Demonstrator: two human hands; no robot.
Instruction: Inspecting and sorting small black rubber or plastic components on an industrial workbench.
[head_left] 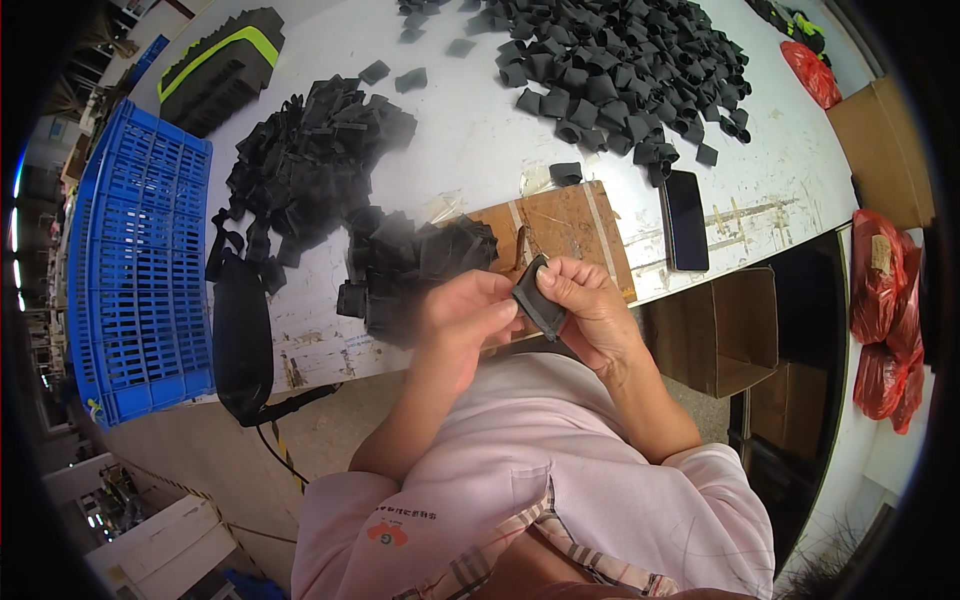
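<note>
In front of my chest, I hold a small black fabric piece [541, 308], folded flat like a short band, tilted between both hands. My right hand [597, 308] pinches its upper right edge, thumb on top. On the other side, the fingers and thumb of my left hand [462, 318] close on its left edge. Just beyond my left hand lies a heap of black fabric pieces [405, 258], partly over a worn wooden board [575, 228]. Further left is another heap of black strips [310, 150]. Many short black fabric tubes [620, 70] are piled at the far right.
A dark phone [685, 222] lies right of the board. At the left stand a blue plastic crate [145, 265] and a long black pouch [242, 335]. Beyond them is a dark stack with a yellow-green stripe [225, 62]. An open cardboard box [735, 330] and red bags [880, 290] are to the right.
</note>
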